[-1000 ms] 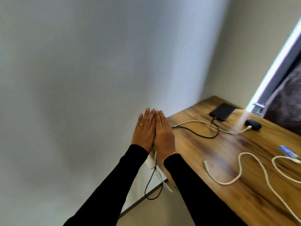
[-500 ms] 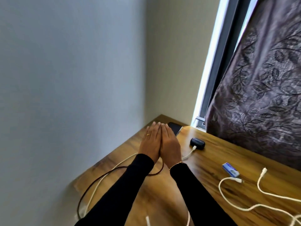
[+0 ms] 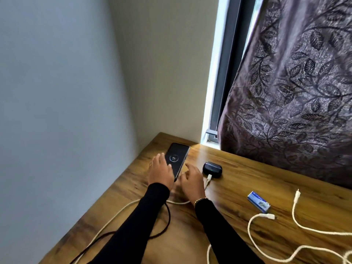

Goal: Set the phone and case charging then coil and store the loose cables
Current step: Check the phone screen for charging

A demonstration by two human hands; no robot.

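A black phone (image 3: 178, 157) sits near the far corner of the wooden desk (image 3: 238, 183), its screen showing a charging ring. My left hand (image 3: 161, 171) grips its lower left edge, thumb on the screen. My right hand (image 3: 191, 182) hovers at the phone's lower right with fingers spread, holding nothing. A black earbud case (image 3: 212, 169) lies just right of it, with a white cable plug (image 3: 209, 178) in its front. A black cable (image 3: 167, 216) and a white cable (image 3: 114, 216) trail toward me under my arms. Two loose white cables (image 3: 251, 235) (image 3: 297, 221) lie at the right.
A small blue box (image 3: 259, 201) lies between the case and the loose cables. A dark leaf-patterned curtain (image 3: 295, 92) hangs over the desk's far right edge. Walls close off the far left corner, and the desk's left edge runs beside my left arm.
My hands, pressed together palm to palm before, have parted and reached forward to the phone. The view has swung right and down, bringing the lit phone, case and curtain into sight.
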